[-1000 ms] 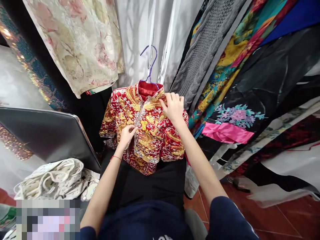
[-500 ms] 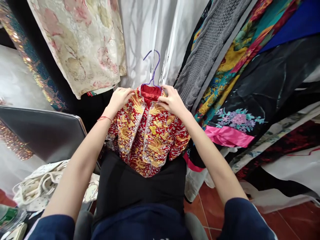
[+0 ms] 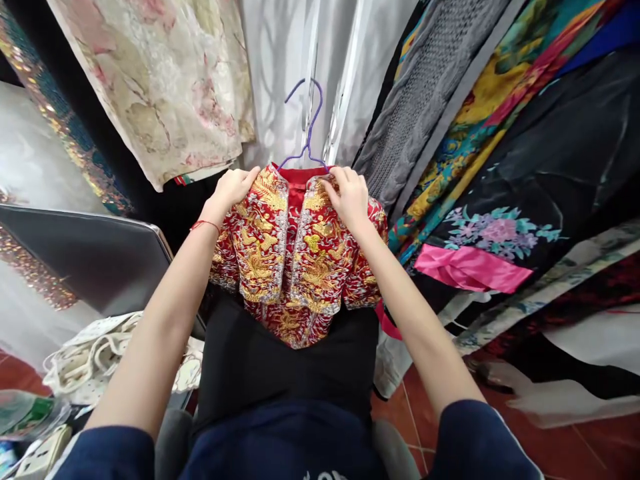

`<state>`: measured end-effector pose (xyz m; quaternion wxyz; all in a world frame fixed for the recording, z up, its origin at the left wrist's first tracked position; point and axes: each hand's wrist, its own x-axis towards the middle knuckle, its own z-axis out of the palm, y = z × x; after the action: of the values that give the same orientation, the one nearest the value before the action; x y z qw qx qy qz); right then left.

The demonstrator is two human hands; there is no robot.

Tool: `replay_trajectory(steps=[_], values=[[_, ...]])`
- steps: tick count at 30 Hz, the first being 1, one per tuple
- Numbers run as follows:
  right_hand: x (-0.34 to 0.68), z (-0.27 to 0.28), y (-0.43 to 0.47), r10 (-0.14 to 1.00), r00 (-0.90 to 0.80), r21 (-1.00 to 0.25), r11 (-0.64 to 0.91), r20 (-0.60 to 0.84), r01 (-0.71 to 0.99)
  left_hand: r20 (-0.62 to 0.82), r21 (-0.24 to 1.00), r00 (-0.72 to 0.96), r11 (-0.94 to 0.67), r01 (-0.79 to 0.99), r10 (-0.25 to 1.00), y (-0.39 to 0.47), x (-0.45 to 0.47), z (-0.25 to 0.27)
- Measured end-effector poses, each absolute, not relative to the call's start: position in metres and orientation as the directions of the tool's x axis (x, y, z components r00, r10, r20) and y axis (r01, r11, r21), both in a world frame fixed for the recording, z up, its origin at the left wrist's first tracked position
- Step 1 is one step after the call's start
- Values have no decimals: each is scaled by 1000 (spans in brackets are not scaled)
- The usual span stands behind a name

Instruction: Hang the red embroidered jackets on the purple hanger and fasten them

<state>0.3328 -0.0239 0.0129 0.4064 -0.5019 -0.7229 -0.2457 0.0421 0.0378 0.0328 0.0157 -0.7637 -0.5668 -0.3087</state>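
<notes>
Red-and-gold jacket (image 3: 317, 263) is at ctr of frame, lower edge on the black trousers (image 3: 290, 373), w/ its front parted down the middle. A purple hanger (image 3: 319, 117) sits in the collar, hook pointing up twd top ctr. Person's L hand (image 3: 234, 190) is curled over the jacket's shoulder on the pic's left, thumb near the collar, gripping cloth. R hand (image 3: 350, 197) grips the other shoulder nr the collar, fingers bent, thumb on the front.

Writing: part of some white letters on the navy shirt (image 3: 270, 443), bottom ctr, cut off by the frame edge, can't be read in full. Bottle (image 3: 37, 413) at lower left has a green label, text too blurred to read.

Also: cream spotted cloth (image 3: 85, 360) lower left, grey knit (image 3: 425, 100) upper right, pink bow (image 3: 473, 268) mid right.
</notes>
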Motion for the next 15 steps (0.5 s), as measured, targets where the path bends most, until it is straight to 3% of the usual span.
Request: replay_trajectory(steps=[2,5,7,8,9,10,11,12,15], values=[[332,2,-36,492,-123,-79,369,862,926,527,324,149,-360,875,837,22,47,29],[318,-40,-65,441,-10,-186,399,897,898,717,298,158,-504,811,678,-9,56,6],[301,-89,-88,533,134,-417,456,836,787,812,343,81,-586,734,577,-29,62,-26],[291,-118,-99,662,215,-612,452,718,649,820,427,-7,-603,674,572,-39,65,-48],[280,-148,-109,821,259,-820,370,508,437,782,558,-127,-595,578,610,-48,69,-72],[270,-178,-118,943,236,-963,195,236,186,669,725,-247,-540,428,701,-57,72,-97],[260,-207,-126,973,207,-991,82,102,104,457,889,-349,-408,207,818,-65,75,-124],[251,-233,-133,984,178,-998,-4,6,58,182,976,-386,-215,-44,905,-74,78,-151],[236,-293,-144,950,80,-952,-297,-303,-76,-164,968,-297,97,-230,941,-95,84,-222]])
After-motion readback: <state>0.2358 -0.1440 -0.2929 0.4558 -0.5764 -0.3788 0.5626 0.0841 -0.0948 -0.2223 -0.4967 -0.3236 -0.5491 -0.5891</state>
